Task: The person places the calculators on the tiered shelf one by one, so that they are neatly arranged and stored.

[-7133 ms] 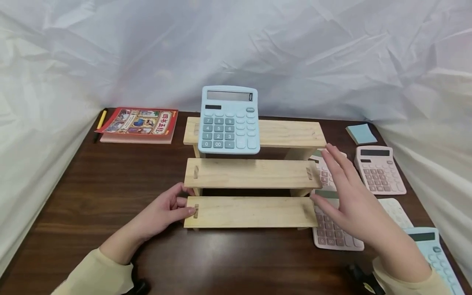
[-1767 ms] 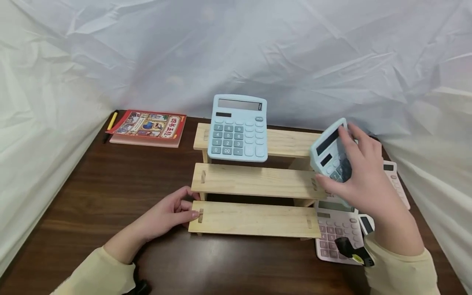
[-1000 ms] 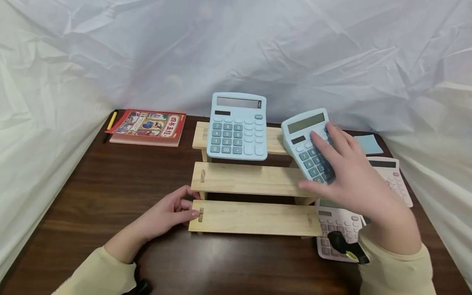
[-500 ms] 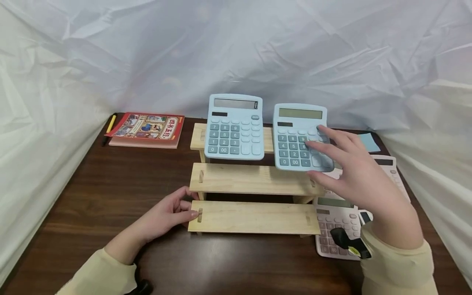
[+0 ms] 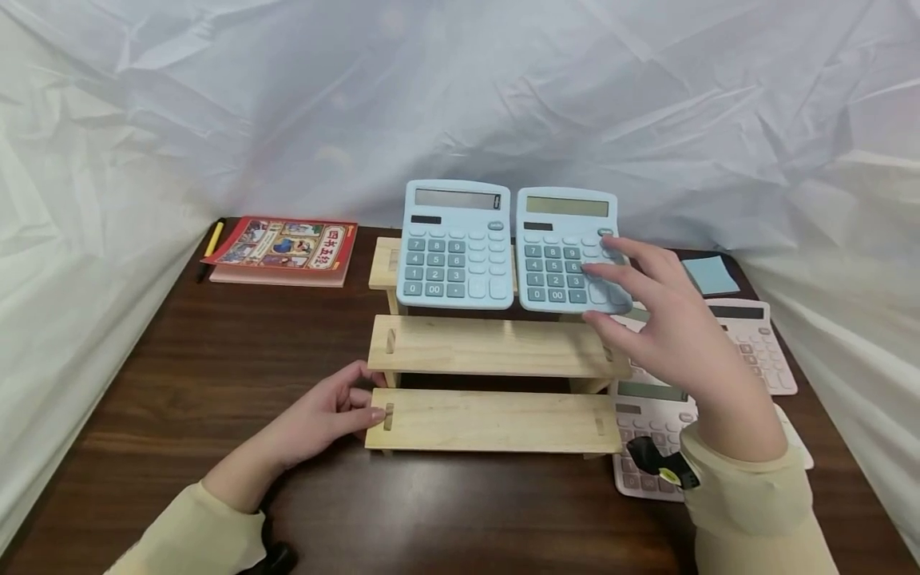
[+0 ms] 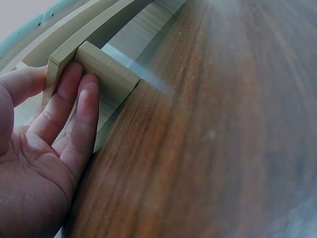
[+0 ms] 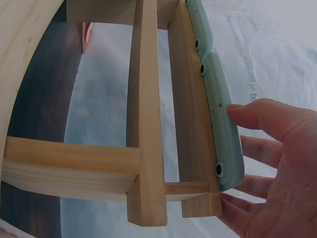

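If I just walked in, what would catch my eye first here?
Probably the two pale blue calculators side by side on the top step of the wooden stand, with the right hand touching the right one. Next, the bright red book at the table's back left, and the left hand gripping the lowest step's left end.

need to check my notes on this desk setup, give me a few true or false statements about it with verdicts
1. The left blue calculator and the right blue calculator sit on the rack's top board. True.
2. The left hand holds a pen. False: it grips the left end of the bottom board.
3. The right hand touches the right blue calculator. True.
4. In the head view, the red book lies right of the rack. False: it lies left of it.
5. The left blue calculator's display shows a digit. True.
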Motion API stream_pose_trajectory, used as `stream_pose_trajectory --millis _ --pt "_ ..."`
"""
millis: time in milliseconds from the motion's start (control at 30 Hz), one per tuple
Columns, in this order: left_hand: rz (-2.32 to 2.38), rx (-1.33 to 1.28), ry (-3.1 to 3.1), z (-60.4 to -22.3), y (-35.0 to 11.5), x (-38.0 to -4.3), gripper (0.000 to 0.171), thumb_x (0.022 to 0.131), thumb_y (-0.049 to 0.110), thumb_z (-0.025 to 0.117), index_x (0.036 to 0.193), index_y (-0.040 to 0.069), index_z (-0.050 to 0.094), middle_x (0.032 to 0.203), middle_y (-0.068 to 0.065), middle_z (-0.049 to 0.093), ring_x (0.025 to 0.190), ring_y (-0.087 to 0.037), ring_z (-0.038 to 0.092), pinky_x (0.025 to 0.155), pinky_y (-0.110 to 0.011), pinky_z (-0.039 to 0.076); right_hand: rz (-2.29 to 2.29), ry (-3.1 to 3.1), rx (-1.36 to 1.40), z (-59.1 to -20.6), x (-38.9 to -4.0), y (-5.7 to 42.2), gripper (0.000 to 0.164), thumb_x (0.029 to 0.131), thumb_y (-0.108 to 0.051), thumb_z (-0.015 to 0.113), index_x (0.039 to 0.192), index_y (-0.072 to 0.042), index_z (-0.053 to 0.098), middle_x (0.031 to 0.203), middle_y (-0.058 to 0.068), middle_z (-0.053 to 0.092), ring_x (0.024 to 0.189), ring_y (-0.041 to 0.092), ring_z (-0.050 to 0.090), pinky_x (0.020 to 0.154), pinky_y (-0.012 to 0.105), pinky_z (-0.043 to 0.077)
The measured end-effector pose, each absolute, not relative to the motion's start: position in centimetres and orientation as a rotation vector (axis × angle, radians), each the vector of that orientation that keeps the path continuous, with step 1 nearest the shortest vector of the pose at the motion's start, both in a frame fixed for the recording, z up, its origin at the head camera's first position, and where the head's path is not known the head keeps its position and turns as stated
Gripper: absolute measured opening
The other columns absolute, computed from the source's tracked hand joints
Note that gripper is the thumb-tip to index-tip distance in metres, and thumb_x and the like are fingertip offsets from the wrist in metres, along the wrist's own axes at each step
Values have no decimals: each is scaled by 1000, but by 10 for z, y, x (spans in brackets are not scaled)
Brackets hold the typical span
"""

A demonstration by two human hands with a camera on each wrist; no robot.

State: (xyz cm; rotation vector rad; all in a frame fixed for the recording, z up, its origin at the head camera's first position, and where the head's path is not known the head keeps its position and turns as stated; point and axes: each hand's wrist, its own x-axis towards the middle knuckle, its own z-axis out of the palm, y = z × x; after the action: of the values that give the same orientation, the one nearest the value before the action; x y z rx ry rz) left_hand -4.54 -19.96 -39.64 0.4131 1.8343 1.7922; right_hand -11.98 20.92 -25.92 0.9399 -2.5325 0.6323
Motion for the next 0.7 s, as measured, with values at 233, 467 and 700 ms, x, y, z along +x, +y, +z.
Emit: stream_pose_trajectory --millis 233,467,700 --pt "1800 415 1831 -396 -200 -45 39 98 14 60 126 3 36 97 -19 69 83 -25 65 73 -34 53 632 -2541 935 -261 -120 210 54 76 -14 82 127 -15 64 147 10 43 133 33 35 103 50 31" --pt "1797 414 1830 -397 -200 -45 38 98 14 60 126 3 36 98 -19 69 85 -27 66 74 -36 54 637 -2572 870 -269 -114 222 69 75 -11 83 137 -13 54 147 12 40 130 33 39 100 50 35" --pt "1786 403 1837 -396 -200 -45 39 98 15 60 125 3 35 96 -19 69 83 -26 66 72 -37 54 650 -2712 753 -282 -100 242 85 81 -17 79 152 -16 31 147 14 38 132 35 37 104 54 31"
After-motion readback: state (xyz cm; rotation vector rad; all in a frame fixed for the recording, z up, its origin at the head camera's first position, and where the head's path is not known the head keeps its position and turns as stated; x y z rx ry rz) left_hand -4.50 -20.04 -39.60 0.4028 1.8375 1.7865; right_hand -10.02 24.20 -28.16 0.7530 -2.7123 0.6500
